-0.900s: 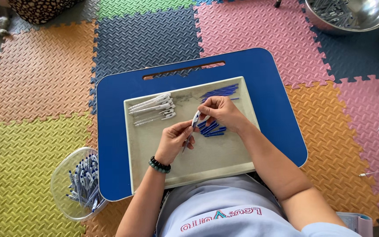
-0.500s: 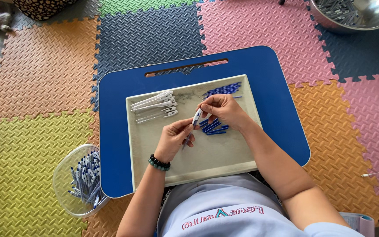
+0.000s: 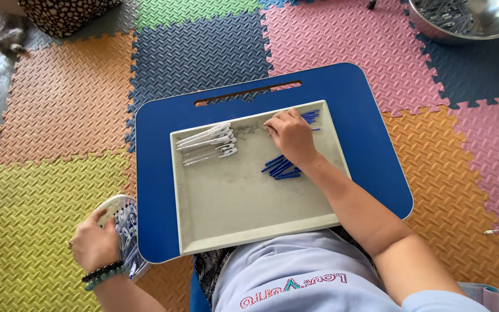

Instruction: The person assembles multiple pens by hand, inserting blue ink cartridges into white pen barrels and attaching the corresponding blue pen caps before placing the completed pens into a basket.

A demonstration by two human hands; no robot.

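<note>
The left hand [image 3: 95,245] rests over a clear round plastic container [image 3: 123,231] that sits on the foam floor mat [image 3: 41,190] at the lower left corner of the blue lap tray [image 3: 371,144]; its fingers curl over the container's near rim, and whether they pinch one of the white and blue pens [image 3: 127,234] standing inside cannot be told. A beaded bracelet [image 3: 102,273] circles that wrist. The right hand [image 3: 291,136] lies palm down inside the shallow beige tray [image 3: 249,214] set on the blue one, fingers bent and pressed onto the far scatter of blue pen parts [image 3: 312,117]; nothing is visibly gripped. A second bunch of blue pen parts [image 3: 281,167] lies just under the heel of that hand. To the left of those fingertips, well apart, a row of white pen barrels [image 3: 208,143] lies side by side. Beyond the fingers, at the far right, stands a steel bowl [image 3: 480,20].
</note>
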